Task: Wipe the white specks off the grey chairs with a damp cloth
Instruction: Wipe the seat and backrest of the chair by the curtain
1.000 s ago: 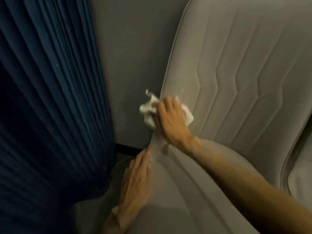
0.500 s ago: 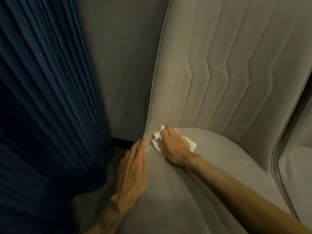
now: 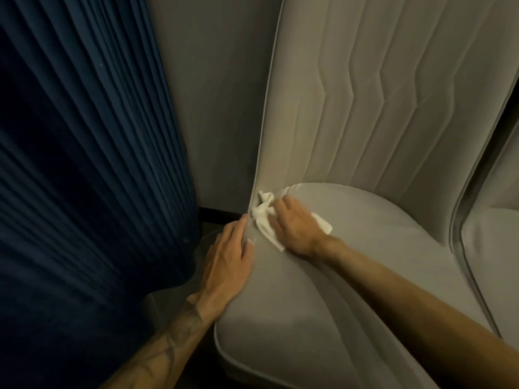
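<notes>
Cloth (image 3: 264,217), mid-frame, is bunched under the right hand (image 3: 295,228), its fingers curled over it, working the crevice where seat (image 3: 365,248) meets backrest (image 3: 365,108). Left hand (image 3: 227,262) lies flat, probably steadying the cushion edge.

Navy pleated curtain (image 3: 84,164) L of grey wall (image 3: 219,94), poss. dark skirting (image 3: 222,212) below.

Two chairs (image 3: 365,276) (image 3: 494,248), one cloth (image 3: 263,219), two hands (image 3: 227,262) (image 3: 295,228)

Dim, warm light; soft blur; perhaps wide-angle edge bending
</notes>
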`<state>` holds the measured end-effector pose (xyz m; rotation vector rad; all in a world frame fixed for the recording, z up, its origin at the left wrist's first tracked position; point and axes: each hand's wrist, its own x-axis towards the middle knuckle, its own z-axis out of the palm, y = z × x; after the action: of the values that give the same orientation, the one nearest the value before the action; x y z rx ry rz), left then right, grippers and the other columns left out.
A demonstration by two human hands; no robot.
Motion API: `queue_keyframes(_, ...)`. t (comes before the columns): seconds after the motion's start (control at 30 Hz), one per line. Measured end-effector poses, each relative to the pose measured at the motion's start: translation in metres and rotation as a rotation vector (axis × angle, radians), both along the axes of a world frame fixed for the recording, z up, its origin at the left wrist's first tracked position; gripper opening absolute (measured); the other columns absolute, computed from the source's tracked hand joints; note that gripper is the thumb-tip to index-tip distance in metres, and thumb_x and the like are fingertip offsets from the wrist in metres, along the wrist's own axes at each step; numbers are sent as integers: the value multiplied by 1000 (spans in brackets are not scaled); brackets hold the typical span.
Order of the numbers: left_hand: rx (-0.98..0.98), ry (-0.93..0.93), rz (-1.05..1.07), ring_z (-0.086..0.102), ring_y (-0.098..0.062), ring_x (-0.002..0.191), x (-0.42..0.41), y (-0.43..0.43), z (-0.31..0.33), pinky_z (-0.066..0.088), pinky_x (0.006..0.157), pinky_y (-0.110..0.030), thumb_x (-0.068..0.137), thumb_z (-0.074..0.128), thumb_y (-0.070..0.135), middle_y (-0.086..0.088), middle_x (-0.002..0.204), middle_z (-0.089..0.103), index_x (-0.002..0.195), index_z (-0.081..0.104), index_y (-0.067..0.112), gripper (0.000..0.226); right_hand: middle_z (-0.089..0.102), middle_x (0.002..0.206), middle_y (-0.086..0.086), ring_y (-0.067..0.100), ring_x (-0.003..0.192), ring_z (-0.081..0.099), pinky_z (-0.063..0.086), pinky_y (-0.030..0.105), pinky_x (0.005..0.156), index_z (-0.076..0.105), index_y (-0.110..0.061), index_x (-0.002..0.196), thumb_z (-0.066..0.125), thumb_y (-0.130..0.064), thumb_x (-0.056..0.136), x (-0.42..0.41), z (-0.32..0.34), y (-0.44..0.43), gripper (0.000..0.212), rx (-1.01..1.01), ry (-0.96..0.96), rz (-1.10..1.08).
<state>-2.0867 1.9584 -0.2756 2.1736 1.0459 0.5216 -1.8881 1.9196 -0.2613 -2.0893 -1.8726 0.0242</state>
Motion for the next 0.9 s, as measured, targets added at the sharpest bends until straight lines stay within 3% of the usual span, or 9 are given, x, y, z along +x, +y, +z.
queue_keyframes(0.07,-18,16,-2,44,-19,139,-15,-11,-2,37,118,-42,109,42,33,3,158,39,162,29,27,55,51,123,22,38,108,48,35,45,97,51,-2,118,39,-31,105,14,8,9,34,-46,-35,-199)
queue_keyframes(0.13,-47,3,9,44,-15,136,-26,-17,-6,38,115,-41,109,40,37,7,155,40,161,30,31,53,51,128,24,40,111,47,34,46,98,51,0,123,38,-30,105,1,10,13,37,-41,-100,-265)
queue_keyframes(0.33,-94,-22,50,55,-21,120,-45,-30,-12,46,99,-39,110,43,32,0,127,55,136,57,25,31,53,103,16,34,89,49,39,46,84,54,-5,100,48,-28,101,-70,-4,-26,23,1,45,106)
queue_keyframes(0.53,-62,28,83,50,-18,126,-64,-47,-15,40,105,-33,111,38,33,-1,137,52,152,48,30,42,50,127,25,40,111,49,35,46,100,49,-1,124,36,-32,106,-45,13,9,38,-22,-45,-205)
queue_keyframes(0.6,-42,37,122,50,-19,124,-66,-54,-16,41,104,-35,111,38,31,-2,132,54,149,52,27,41,51,126,24,40,108,49,35,45,97,49,-1,123,38,-32,105,-64,5,-2,38,-7,-81,-163)
queue_keyframes(0.73,-24,60,208,55,-26,109,-66,-70,-13,41,92,-40,110,37,23,-7,113,54,120,59,11,27,51,114,18,35,98,48,36,45,88,51,-5,112,45,-32,102,-101,-6,-44,29,-44,-5,204)
queue_keyframes(0.8,-22,63,242,55,-25,108,-68,-75,-10,41,89,-38,110,37,24,-5,112,54,116,59,12,25,50,117,16,34,102,49,39,45,92,51,-6,114,44,-34,103,-95,2,-40,30,-67,32,184)
queue_keyframes(0.9,22,75,237,54,-21,112,-71,-84,-10,44,95,-41,110,35,32,-2,121,54,129,58,20,31,50,125,19,38,108,50,39,47,98,48,-7,125,40,-34,104,-80,8,-26,36,-63,9,-3)
